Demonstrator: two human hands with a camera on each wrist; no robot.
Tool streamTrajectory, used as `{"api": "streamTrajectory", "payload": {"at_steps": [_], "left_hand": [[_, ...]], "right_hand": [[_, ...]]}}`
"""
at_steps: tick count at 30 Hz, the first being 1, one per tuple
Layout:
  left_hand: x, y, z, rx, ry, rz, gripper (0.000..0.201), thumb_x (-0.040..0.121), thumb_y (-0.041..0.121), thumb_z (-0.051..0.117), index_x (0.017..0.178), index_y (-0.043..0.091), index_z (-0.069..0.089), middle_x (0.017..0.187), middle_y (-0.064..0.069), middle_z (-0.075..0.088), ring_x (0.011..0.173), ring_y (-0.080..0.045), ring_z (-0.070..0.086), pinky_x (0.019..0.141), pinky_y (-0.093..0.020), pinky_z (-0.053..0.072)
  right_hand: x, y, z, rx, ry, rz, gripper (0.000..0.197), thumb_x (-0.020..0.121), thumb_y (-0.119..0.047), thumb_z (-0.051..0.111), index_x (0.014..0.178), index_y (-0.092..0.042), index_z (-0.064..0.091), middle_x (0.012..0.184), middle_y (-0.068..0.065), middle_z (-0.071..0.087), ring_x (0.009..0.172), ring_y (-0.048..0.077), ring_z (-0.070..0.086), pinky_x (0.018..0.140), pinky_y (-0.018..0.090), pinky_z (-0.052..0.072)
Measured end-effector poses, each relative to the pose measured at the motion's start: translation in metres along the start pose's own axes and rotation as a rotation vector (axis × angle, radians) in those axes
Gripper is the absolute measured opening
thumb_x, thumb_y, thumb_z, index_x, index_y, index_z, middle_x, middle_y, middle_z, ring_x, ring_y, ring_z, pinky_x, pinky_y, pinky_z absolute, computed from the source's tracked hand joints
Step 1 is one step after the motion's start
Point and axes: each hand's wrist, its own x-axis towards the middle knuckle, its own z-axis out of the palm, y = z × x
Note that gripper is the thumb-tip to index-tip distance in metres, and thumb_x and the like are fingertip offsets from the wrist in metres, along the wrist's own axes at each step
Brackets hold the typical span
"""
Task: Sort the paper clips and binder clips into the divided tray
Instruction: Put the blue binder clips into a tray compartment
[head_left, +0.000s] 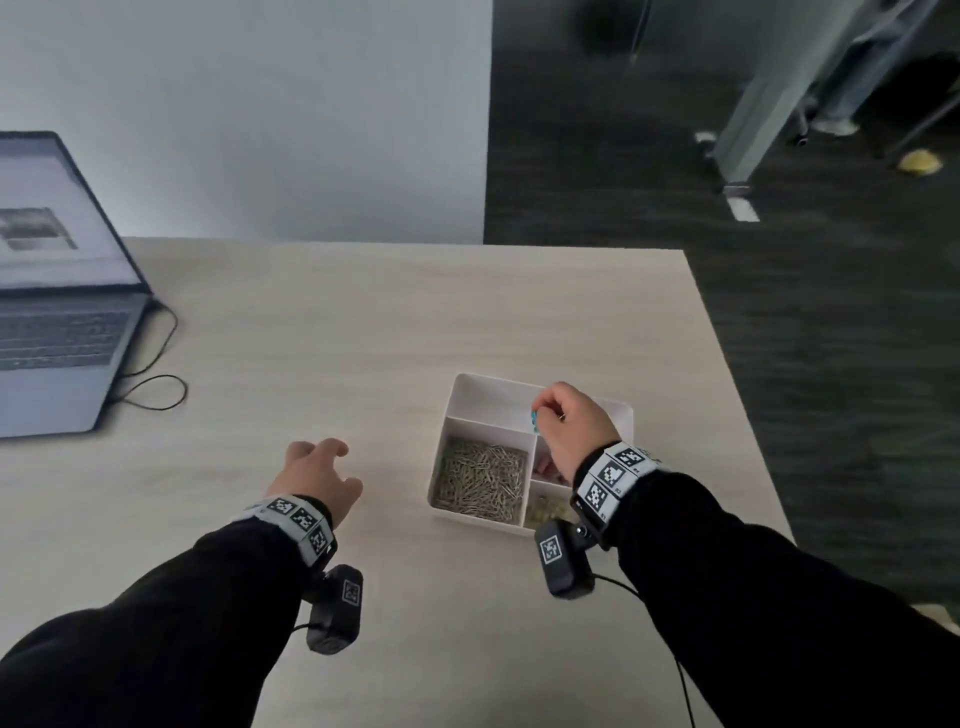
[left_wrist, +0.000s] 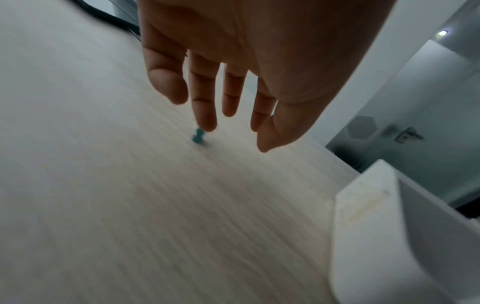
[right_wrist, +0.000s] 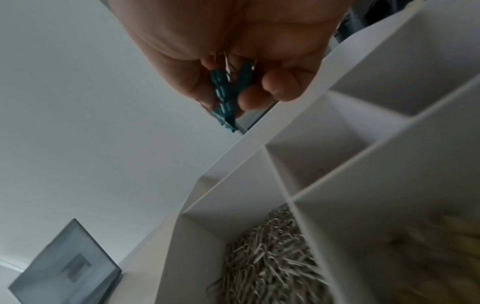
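Laptop (head_left: 62, 291) at far left of table (head_left: 363, 322), well apart from the work. Left hand (head_left: 311, 475) relaxed, fingers spread and empty, fingertips (left_wrist: 206, 123) just above a small teal clip (left_wrist: 198, 136) lying loose on the table. Risk: a brushing contact skids that clip away. Divided tray (head_left: 626, 415) right of centre; paper clips (head_left: 480, 480) heaped in the large near-left compartment. Right hand (head_left: 569, 426) above the far compartment, pinching teal binder clips (right_wrist: 224, 98), apparently two, wire handles against the palm. Risk: release too near a divider drops a clip among the paper clips; tangled handles may hold one clip back.
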Motion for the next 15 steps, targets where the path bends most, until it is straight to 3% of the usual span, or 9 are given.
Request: {"api": "streamTrajectory", "payload": {"at_steps": [3, 7, 12, 15], "left_hand": [[0.007, -0.030, -0.003, 0.000, -0.027, -0.026, 0.051, 0.082, 0.022, 0.057, 0.132, 0.027, 0.049, 0.136, -0.004, 0.037, 0.080, -0.019, 0.059, 0.077, -0.027, 0.046], [0.015, -0.049, 0.002, -0.044, -0.060, 0.008, 0.046, 0.084, 0.018, 0.055, 0.130, 0.025, 0.054, 0.130, -0.008, 0.050, 0.105, -0.025, 0.058, 0.090, -0.029, 0.044], [0.024, -0.046, 0.007, -0.046, -0.071, 0.071, 0.021, 0.085, 0.023, 0.061, 0.106, 0.023, 0.065, 0.109, -0.006, 0.062, 0.095, -0.025, 0.058, 0.082, -0.027, 0.044], [0.027, -0.034, 0.005, -0.057, -0.105, 0.116, 0.012, 0.086, 0.024, 0.062, 0.098, 0.024, 0.066, 0.099, -0.002, 0.069, 0.091, -0.024, 0.062, 0.077, -0.028, 0.048]], "right_hand": [[0.023, -0.005, 0.016, -0.096, -0.015, -0.012, 0.012, 0.090, -0.017, 0.051, 0.088, -0.020, 0.063, 0.089, -0.001, 0.065, 0.075, 0.016, 0.057, 0.070, 0.024, 0.040], [0.034, -0.002, 0.029, -0.188, -0.059, 0.023, 0.015, 0.092, -0.021, 0.051, 0.098, -0.022, 0.065, 0.102, 0.001, 0.066, 0.088, 0.018, 0.060, 0.081, 0.028, 0.047], [0.030, -0.003, 0.031, -0.192, -0.051, 0.034, 0.022, 0.095, -0.023, 0.048, 0.111, -0.021, 0.064, 0.115, -0.002, 0.062, 0.101, 0.016, 0.059, 0.093, 0.034, 0.048], [0.024, -0.004, 0.029, -0.168, -0.031, 0.030, 0.022, 0.095, -0.022, 0.048, 0.112, -0.023, 0.062, 0.117, -0.004, 0.058, 0.098, 0.012, 0.059, 0.093, 0.033, 0.049]]}}
